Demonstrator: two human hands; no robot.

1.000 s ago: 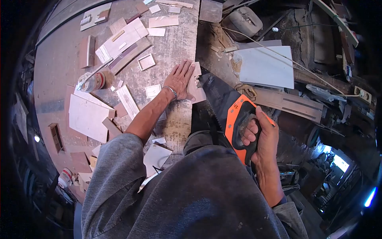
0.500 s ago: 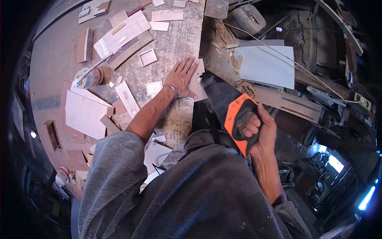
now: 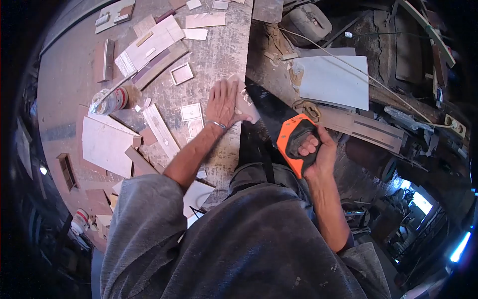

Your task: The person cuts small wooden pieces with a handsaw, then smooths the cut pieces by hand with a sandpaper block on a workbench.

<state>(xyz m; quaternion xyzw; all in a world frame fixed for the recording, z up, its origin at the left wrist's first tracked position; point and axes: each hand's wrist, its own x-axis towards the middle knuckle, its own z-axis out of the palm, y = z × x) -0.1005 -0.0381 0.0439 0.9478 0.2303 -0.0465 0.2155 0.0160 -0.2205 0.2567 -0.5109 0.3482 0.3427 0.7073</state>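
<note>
My left hand lies at the right edge of the workbench, closed on a small thin wooden board. Its thumb is at the board's near end and the fingers are bent over the left side. The board's right side reaches out past the bench edge, with a rough, splintered spot on its face. In my right hand is a handsaw, fingers wrapped through its orange and black handle. The dark blade points up and left, its tip right beside the board.
Left on the workbench are a glue jar with a brush across it, a small wooden frame, a pale panel and several offcuts. Right of the bench lie a white sheet, a plastic canister and a cable.
My left hand has gone from lying flat to bent fingers, shifting slightly left and turning the board. The saw has moved up and left with my right hand.
</note>
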